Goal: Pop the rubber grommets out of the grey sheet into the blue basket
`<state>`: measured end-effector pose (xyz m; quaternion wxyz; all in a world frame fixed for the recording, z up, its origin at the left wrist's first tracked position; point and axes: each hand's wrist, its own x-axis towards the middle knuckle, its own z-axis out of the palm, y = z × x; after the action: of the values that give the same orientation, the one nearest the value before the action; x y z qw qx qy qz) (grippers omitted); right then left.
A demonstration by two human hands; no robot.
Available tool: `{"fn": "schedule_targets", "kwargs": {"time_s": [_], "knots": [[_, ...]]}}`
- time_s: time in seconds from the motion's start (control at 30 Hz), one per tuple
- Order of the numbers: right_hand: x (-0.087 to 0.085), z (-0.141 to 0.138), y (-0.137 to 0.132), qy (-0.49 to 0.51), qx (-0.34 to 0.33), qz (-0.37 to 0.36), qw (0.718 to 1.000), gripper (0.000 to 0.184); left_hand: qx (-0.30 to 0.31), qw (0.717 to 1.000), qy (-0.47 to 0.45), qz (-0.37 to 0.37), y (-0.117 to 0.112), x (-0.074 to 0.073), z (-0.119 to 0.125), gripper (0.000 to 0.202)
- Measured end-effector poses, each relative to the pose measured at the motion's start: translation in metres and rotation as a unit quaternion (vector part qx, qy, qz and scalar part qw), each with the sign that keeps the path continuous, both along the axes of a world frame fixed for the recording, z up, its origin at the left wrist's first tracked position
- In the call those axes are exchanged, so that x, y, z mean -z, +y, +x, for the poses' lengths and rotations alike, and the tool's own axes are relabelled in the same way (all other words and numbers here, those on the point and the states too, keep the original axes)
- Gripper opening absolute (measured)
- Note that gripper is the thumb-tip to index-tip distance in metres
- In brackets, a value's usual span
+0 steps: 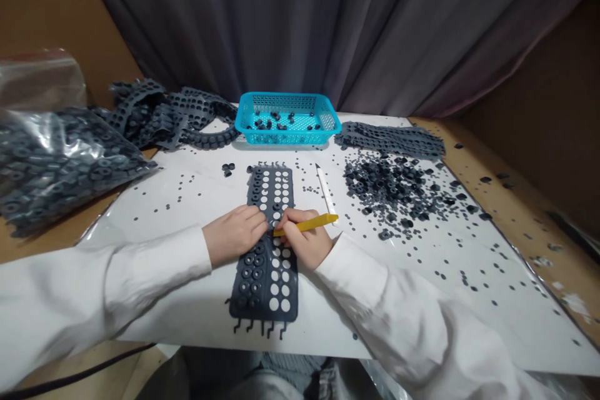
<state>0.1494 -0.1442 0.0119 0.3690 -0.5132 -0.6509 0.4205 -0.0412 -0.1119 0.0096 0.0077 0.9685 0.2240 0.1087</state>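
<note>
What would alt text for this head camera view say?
A person's left hand rests on a dark gray perforated rubber sheet while the right hand grips a yellow-handled tool against it. A blue plastic basket and scattered dark rubber pieces lie beyond.

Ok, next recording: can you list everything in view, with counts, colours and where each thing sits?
Clear plastic bag: one, dark grey rubber pieces inside, far left.
Heap of moulded rubber sheets: several, dark grey, back left.
Mesh basket: one, turquoise, back centre, dark pieces inside.
Rubber strips: several, dark grey, back right.
Loose rubber rings: many, dark grey, heaped right of centre.
Perforated rubber sheet: one, dark grey, under the hands.
Pointed tool: one, white, beyond the right hand.
White table covering: one, under everything.
Curtain: one, grey, behind the table.
Yellow-handled tool: one, yellow, in the right hand.
Left hand: one, on the sheet, white sleeve.
Right hand: one, over the sheet, white sleeve.
</note>
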Motion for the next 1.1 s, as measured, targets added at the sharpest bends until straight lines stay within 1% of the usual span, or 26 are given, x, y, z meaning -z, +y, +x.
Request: {"fn": "schedule_targets", "kwargs": {"time_s": [0.07, 0.1, 0.17, 0.23, 0.27, 0.33, 0.4, 0.47, 0.57, 0.63, 0.67, 0.73, 0.8, 0.87, 0.93, 1.0, 1.1], "knots": [[0.001, 0.000, 0.000, 0.005, 0.006, -0.003, 1.000, 0.021, -0.046, 0.992, -0.064, -0.096, 0.000, -0.002, -0.003, 0.028], [0.001, -0.001, 0.001, 0.007, 0.009, -0.005, 1.000, 0.021, -0.081, 0.981, -0.096, -0.145, 0.000, -0.003, -0.004, 0.025], [0.003, -0.001, 0.001, 0.009, 0.010, -0.011, 1.000, 0.021, -0.165, 0.948, -0.144, -0.233, -0.001, -0.004, -0.005, 0.023], [0.003, -0.001, 0.001, 0.010, 0.012, -0.016, 1.000, 0.021, -0.237, 0.906, -0.172, -0.306, -0.001, -0.003, -0.005, 0.024], [0.004, -0.001, 0.001, 0.011, 0.012, -0.017, 1.000, 0.021, -0.261, 0.886, -0.186, -0.335, 0.000, -0.003, -0.004, 0.025], [0.003, 0.000, 0.001, 0.013, 0.011, -0.019, 1.000, 0.021, -0.288, 0.854, -0.228, -0.370, 0.004, -0.003, -0.003, 0.029], [0.002, 0.000, 0.001, 0.023, 0.008, -0.028, 0.999, 0.020, -0.294, 0.827, -0.275, -0.393, 0.009, -0.007, -0.004, 0.032], [0.002, 0.000, 0.001, 0.042, 0.009, -0.052, 0.998, 0.019, -0.287, 0.804, -0.307, -0.420, 0.015, -0.015, -0.005, 0.033], [0.005, 0.002, 0.002, 0.080, 0.004, -0.085, 0.993, 0.016, -0.272, 0.779, -0.335, -0.454, 0.017, -0.027, -0.005, 0.033], [0.009, 0.003, 0.002, 0.129, 0.009, -0.095, 0.987, 0.013, -0.273, 0.759, -0.363, -0.467, 0.015, -0.029, -0.003, 0.033], [0.010, 0.004, 0.003, 0.163, 0.019, -0.093, 0.982, 0.012, -0.274, 0.742, -0.379, -0.481, 0.013, -0.028, -0.002, 0.034], [0.010, 0.004, 0.004, 0.233, 0.043, -0.077, 0.968, 0.019, -0.272, 0.693, -0.408, -0.528, 0.009, -0.026, 0.001, 0.035], [0.009, 0.004, 0.005, 0.279, 0.054, -0.058, 0.957, 0.033, -0.268, 0.629, -0.430, -0.589, 0.005, -0.024, 0.004, 0.038], [0.007, 0.004, 0.006, 0.293, 0.043, -0.057, 0.954, 0.042, -0.269, 0.566, -0.446, -0.639, 0.003, -0.024, 0.005, 0.041], [0.005, 0.004, 0.006, 0.290, 0.027, -0.066, 0.954, 0.043, -0.270, 0.517, -0.459, -0.670, 0.002, -0.025, 0.004, 0.043], [0.005, 0.004, 0.007, 0.284, 0.026, -0.071, 0.956, 0.042, -0.269, 0.484, -0.468, -0.689, 0.002, -0.025, 0.002, 0.043], [0.006, 0.005, 0.009, 0.268, 0.046, -0.068, 0.960, 0.035, -0.256, 0.455, -0.478, -0.707, 0.002, -0.023, 0.000, 0.037]]}}
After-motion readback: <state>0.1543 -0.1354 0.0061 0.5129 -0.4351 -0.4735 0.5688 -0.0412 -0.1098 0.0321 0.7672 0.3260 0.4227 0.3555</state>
